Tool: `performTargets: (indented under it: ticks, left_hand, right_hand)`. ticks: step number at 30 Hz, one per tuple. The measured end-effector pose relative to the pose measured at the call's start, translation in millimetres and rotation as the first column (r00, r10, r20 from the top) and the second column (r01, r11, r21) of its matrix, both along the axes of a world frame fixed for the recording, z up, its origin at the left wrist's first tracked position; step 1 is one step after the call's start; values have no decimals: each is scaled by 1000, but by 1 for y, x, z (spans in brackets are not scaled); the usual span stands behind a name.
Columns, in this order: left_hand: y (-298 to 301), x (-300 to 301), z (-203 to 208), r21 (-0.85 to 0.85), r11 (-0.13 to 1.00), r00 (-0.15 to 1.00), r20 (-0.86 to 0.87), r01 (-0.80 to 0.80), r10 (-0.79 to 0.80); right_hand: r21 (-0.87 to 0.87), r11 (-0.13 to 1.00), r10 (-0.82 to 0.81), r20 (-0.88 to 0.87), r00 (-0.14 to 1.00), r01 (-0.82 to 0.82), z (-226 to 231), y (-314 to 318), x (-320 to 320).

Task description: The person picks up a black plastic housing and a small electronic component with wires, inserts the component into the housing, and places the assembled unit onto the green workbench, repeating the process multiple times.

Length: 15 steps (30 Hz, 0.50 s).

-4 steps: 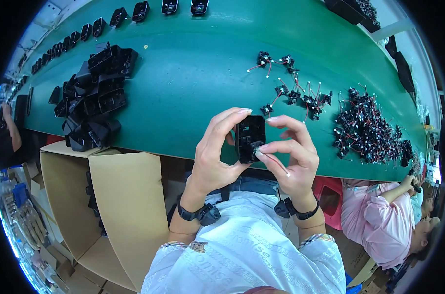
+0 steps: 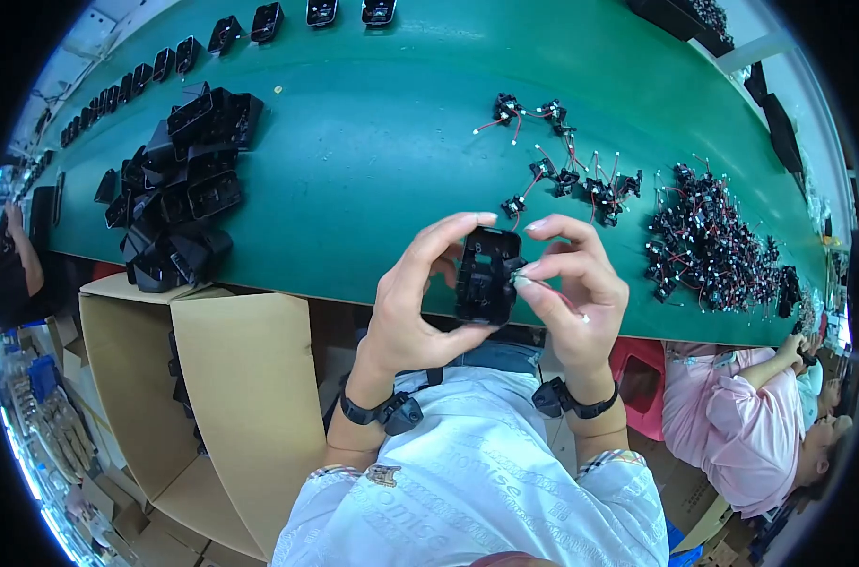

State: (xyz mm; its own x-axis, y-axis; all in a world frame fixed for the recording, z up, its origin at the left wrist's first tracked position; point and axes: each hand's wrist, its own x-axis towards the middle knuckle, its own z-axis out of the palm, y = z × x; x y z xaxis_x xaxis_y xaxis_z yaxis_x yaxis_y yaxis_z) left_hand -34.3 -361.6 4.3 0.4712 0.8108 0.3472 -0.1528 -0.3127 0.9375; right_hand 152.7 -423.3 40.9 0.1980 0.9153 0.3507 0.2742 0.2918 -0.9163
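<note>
My left hand (image 2: 418, 298) grips a black plastic housing (image 2: 484, 281) by its edges, fingers at the top and thumb at the bottom, with its hollow side facing me. Between thumb and fingertips, my right hand (image 2: 581, 293) pinches a small black wired part (image 2: 514, 272) at the housing's right side. A thin red wire with a white plug trails from that part over my right palm. My fingers partly hide the small part. Several similar wired parts (image 2: 563, 180) lie on the green table beyond my right hand.
A heap of black housings (image 2: 188, 180) lies at the left, and a row of housings (image 2: 267, 23) runs along the far edge. A dense pile of wired parts (image 2: 708, 241) sits at the right. An open cardboard box (image 2: 245, 416) stands below the table (image 2: 373, 132). A person in pink (image 2: 732, 416) sits at the right.
The housing has tilted and shifted slightly right. My right hand has drawn the small part from inside the housing toward its right edge.
</note>
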Motion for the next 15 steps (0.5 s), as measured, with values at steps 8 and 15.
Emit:
performTargets:
  ticks: [8,15]
  left_hand:
    - [-2,-26,-14,-426,842,934,278,330,-225]
    - [-5,-23,-13,-461,719,828,477,520,-293]
  right_hand:
    - [-52,955,286,-87,954,-291,13,4,7]
    - [-150,894,354,-336,873,-421,13,-6,-9]
